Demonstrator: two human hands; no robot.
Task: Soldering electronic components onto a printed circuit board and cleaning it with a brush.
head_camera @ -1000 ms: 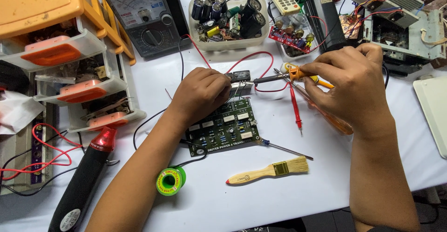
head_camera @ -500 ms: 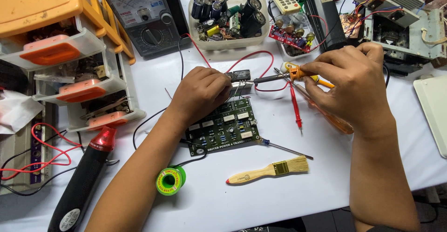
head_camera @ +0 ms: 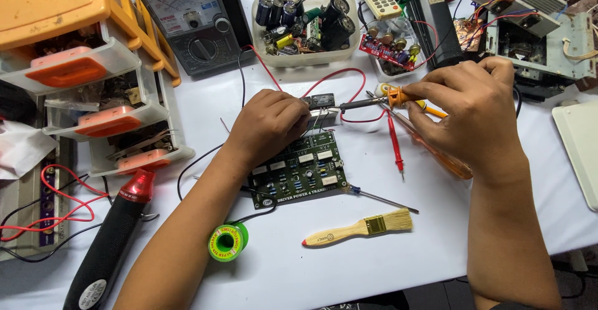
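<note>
Left hand (head_camera: 268, 126): fingers curled down, pinching a small dark part (head_camera: 322, 102) at the far edge of the circuit board (head_camera: 299, 170).
Right hand (head_camera: 467, 117): fingers closed around a soldering iron (head_camera: 374, 103), its tip right beside the left fingertips.
Circuit board: flat on the white table (head_camera: 436, 235), under the left fingers.
Nearby: solder spool (head_camera: 228, 242), brush (head_camera: 358, 229).

green circuit board (head_camera: 303, 168) flat on table, soldering iron (head_camera: 374, 102) (orange collar) level
</note>
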